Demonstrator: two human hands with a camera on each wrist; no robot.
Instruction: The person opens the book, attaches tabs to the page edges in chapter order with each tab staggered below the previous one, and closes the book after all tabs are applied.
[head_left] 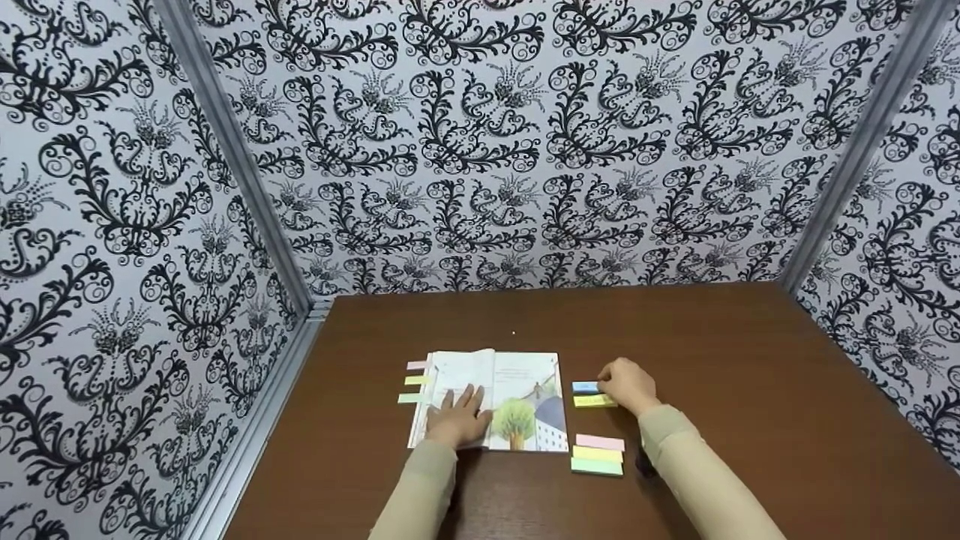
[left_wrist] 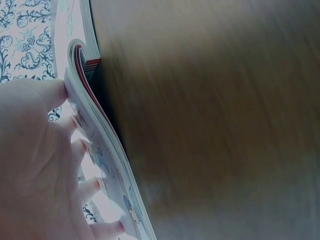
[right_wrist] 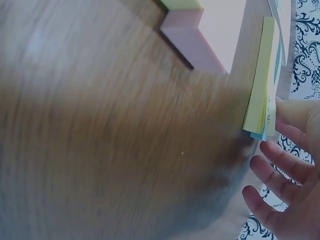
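Observation:
An open picture book [head_left: 529, 382] lies on the brown table. My left hand [head_left: 459, 421] rests on its left page with fingers spread, and in the left wrist view the fingertips touch the curved page [left_wrist: 107, 155]. Pink [head_left: 416, 365], yellow [head_left: 415, 380] and green [head_left: 409, 398] sticky tabs stick out from the book's left edge. To the right of the book, my right hand [head_left: 630, 386] pinches the right end of a blue sticky note pad [head_left: 584, 387] between thumb and index finger. A yellow sticky note pad [right_wrist: 260, 80] lies just in front of it, partly covering it in the right wrist view.
Nearer the table's front, pink [head_left: 600, 442], pale yellow [head_left: 598, 454] and green [head_left: 597, 468] sticky note pads lie in a row. A small dark object [head_left: 645, 463] sits by the right sleeve, partly hidden. Patterned walls [head_left: 480, 150] enclose the table [head_left: 712, 337].

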